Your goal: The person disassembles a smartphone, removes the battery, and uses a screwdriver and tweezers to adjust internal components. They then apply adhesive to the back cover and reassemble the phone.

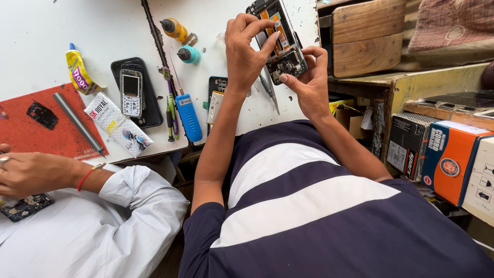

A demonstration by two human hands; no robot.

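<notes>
An opened smartphone (282, 44) with its back cover off, orange battery and circuit board showing, is held over the white table (103, 31). My left hand (246, 49) grips its left side, fingertips curled over the board. My right hand (307, 82) holds the lower right corner near the camera module, thumb and forefinger pinched at the board. Both forearms reach up from my navy and white striped shirt.
A co-worker's hand (31, 172) in a white sleeve rests at left over a circuit board (23, 207). The table holds a red mat (46, 128), keypad phone (130, 92), blue tool (189, 117), glue tube (78, 72), small bottles (177, 31), tweezers. Cardboard boxes (447, 159) stand at right.
</notes>
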